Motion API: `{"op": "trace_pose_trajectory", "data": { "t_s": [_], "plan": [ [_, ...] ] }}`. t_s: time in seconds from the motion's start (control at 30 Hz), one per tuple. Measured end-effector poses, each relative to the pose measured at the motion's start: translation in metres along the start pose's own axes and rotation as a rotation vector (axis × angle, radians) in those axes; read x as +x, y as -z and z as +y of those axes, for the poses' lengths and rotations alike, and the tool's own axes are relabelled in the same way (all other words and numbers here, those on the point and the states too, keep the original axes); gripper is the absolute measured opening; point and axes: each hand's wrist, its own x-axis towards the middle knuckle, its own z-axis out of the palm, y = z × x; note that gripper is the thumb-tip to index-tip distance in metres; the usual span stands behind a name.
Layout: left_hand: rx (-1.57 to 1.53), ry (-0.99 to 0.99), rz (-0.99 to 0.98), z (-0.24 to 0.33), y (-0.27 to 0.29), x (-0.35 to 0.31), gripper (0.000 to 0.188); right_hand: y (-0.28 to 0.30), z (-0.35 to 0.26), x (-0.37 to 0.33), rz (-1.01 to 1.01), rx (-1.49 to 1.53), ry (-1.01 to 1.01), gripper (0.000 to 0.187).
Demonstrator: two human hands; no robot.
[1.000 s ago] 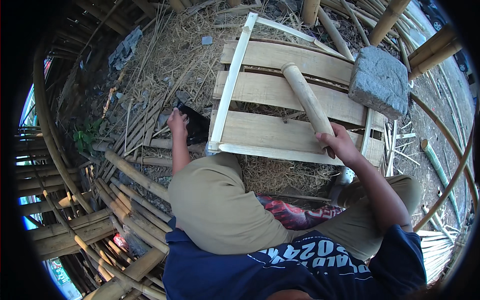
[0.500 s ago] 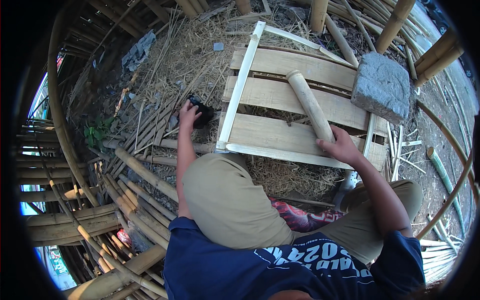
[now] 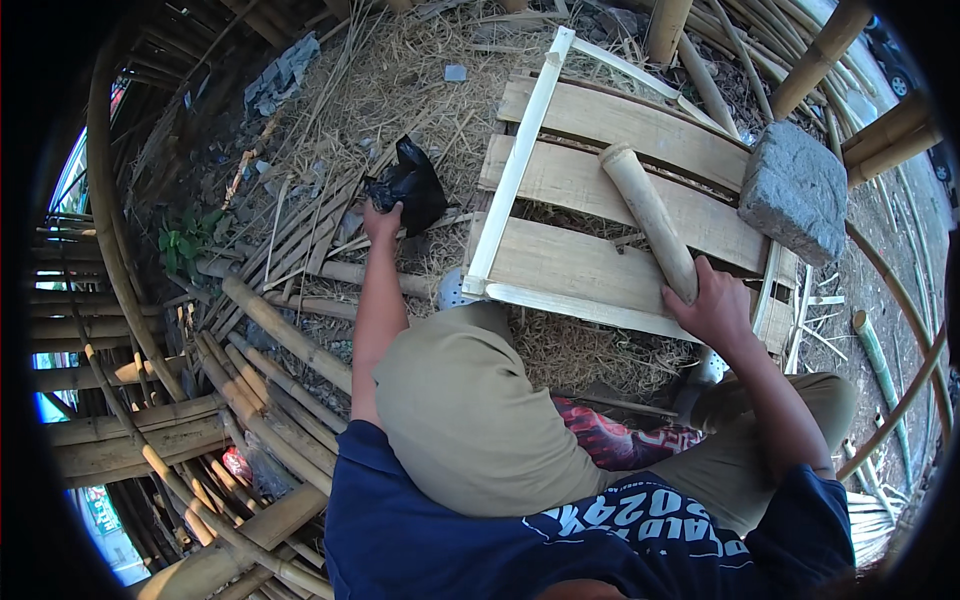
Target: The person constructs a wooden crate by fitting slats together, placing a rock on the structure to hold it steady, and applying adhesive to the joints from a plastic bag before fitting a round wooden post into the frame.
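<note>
Outdoor work spot, straw-littered ground (image 3: 455, 112), bamboo poles (image 3: 285, 330) piled at left, more bamboo uprights (image 3: 820, 60) at upper right. Slatted wooden platform (image 3: 570, 265) in front of the person, pale split-bamboo strips (image 3: 521, 160) along its edges, rough gray stone block (image 3: 793, 195) on its right end. Small green plant (image 3: 185, 245) off left; green bamboo pole (image 3: 885, 370) on bare dirt at right.

Writing: large white lettering (image 3: 640, 515) on the navy T-shirt (image 3: 440, 510), upside down in view. Red-and-black printed cloth (image 3: 610, 440) under the legs, pale print partly covered by trousers (image 3: 470, 400).

Left hand (image 3: 382, 220), arm stretched forward: fingers pinching the lower left side of a black plastic bag (image 3: 415, 190); bag bulges up and right past the fingertips, left of the platform. Right hand (image 3: 712, 303): fingers curled around the near end of a bamboo tube (image 3: 650, 222), thumb along its left side. Tube slants up-left from the grip, over the slats; can't tell whether its far end touches them.
</note>
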Motion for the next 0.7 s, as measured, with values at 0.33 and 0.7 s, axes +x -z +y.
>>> {"op": "trace_pose_trajectory", "data": {
  "t_s": [0.33, 0.7],
  "plan": [
    [0.144, -0.153, 0.016, 0.116, 0.027, 0.018, 0.035, 0.001, 0.003, 0.001, 0.019, -0.07, -0.074, 0.058],
    [-0.165, -0.18, -0.383, 0.398, 0.147, -0.087, 0.024, 0.001, 0.03, -0.005, 0.018, 0.043, -0.013, 0.062]
  ]
}}
